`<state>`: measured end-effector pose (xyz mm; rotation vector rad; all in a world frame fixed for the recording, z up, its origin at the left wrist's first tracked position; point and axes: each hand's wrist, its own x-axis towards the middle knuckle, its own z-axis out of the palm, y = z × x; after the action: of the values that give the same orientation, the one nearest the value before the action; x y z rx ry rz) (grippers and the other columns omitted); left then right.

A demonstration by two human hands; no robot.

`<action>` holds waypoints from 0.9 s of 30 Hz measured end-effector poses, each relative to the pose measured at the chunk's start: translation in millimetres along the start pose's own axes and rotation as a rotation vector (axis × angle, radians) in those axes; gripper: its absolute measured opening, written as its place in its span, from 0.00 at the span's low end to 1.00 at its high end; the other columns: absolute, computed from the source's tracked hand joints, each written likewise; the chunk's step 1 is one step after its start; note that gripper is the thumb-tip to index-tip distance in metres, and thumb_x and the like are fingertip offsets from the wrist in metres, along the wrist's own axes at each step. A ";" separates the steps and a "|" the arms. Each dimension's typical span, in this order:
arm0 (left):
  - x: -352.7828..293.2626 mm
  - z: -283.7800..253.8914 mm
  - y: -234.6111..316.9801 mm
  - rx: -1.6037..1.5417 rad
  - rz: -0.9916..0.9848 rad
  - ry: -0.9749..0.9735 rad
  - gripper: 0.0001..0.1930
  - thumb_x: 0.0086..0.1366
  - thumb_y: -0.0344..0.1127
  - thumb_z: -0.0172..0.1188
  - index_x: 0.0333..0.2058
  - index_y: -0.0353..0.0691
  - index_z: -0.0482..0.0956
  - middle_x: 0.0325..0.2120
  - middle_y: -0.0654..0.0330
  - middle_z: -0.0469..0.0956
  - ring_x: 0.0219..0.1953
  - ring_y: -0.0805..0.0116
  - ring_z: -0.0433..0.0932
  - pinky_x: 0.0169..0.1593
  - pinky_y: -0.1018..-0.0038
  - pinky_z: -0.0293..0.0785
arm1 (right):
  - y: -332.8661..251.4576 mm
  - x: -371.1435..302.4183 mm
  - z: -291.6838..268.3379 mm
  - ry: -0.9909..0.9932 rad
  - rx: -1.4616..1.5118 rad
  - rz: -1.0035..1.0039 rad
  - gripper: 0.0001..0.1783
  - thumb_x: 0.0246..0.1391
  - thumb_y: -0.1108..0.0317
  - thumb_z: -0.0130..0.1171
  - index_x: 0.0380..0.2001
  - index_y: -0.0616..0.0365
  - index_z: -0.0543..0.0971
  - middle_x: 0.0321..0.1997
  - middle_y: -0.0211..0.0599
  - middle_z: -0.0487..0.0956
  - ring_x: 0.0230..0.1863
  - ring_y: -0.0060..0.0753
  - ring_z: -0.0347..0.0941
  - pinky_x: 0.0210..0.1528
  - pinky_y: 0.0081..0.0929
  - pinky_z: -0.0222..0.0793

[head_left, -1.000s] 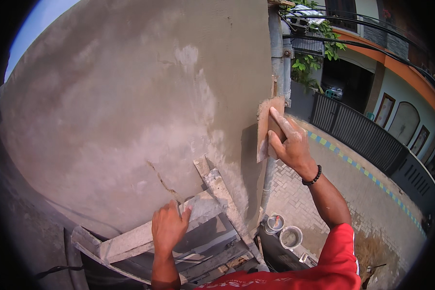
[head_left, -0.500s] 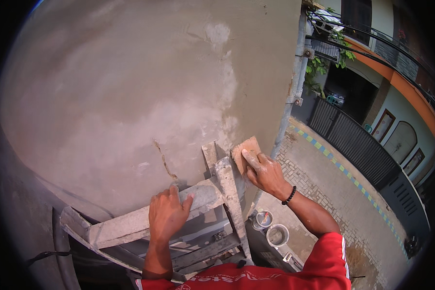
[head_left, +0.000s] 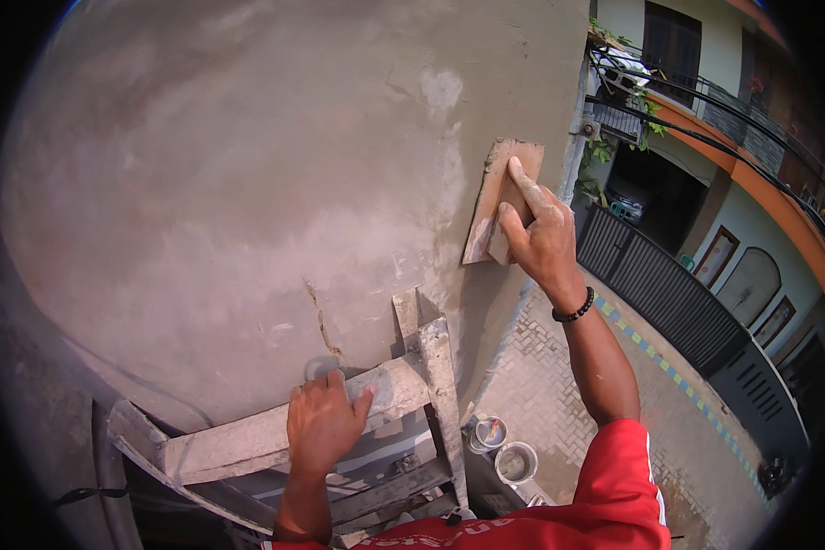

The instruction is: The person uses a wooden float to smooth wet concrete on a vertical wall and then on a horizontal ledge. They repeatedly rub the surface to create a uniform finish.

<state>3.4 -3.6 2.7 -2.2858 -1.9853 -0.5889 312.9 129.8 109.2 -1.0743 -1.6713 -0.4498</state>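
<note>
A wooden plastering float (head_left: 497, 188) is in my right hand (head_left: 548, 243), its flat face against the grey plastered wall (head_left: 202, 183) close to the right edge. My index finger stretches along its back and the thumb grips the handle; the other fingers are partly hidden. Lower down, my left hand (head_left: 325, 423) is closed over the cement-smeared top bar (head_left: 234, 447) of a ladder-like stand, fingers bent over the far side. A jagged crack (head_left: 321, 321) runs down the wall just above that hand.
An upright post (head_left: 437, 367) of the stand rises beside the wall. Two buckets, one larger (head_left: 517, 464) and one smaller (head_left: 488, 434), sit below. A pipe (head_left: 576, 151) and black cables (head_left: 706, 96) are at the wall's right edge. Far below lies a paved lane (head_left: 559, 367) with a dark gate (head_left: 669, 275).
My right hand has moved the float up the wall and slightly right, turning it more upright. My left hand stays on the bar. The view has shifted a little.
</note>
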 end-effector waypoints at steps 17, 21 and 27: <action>0.9 1.6 1.6 0.015 -0.028 -0.030 0.27 0.67 0.57 0.57 0.39 0.32 0.79 0.33 0.43 0.82 0.40 0.44 0.80 0.51 0.54 0.72 | 0.5 132.7 -58.7 0.117 -0.008 -0.061 0.31 0.51 0.66 0.56 0.60 0.63 0.76 0.42 0.60 0.84 0.42 0.49 0.84 0.50 0.35 0.77; 1.1 0.0 2.6 -0.002 -0.048 -0.076 0.27 0.67 0.58 0.56 0.38 0.32 0.79 0.33 0.42 0.81 0.40 0.44 0.80 0.51 0.54 0.72 | -16.7 -2.3 -4.3 -0.178 -0.136 -0.112 0.34 0.50 0.65 0.62 0.64 0.48 0.74 0.29 0.46 0.75 0.32 0.51 0.79 0.37 0.44 0.76; 7.8 -0.5 2.5 -0.023 -0.033 -0.100 0.27 0.67 0.57 0.57 0.38 0.31 0.79 0.32 0.41 0.81 0.40 0.43 0.80 0.51 0.53 0.72 | -13.3 0.0 -66.2 -0.153 -0.117 -0.143 0.31 0.49 0.68 0.59 0.61 0.54 0.77 0.28 0.46 0.78 0.30 0.48 0.81 0.38 0.38 0.78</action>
<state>6.5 3.1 6.2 -2.3445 -2.0750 -0.5122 339.3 74.2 137.1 -1.1003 -1.8843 -0.5760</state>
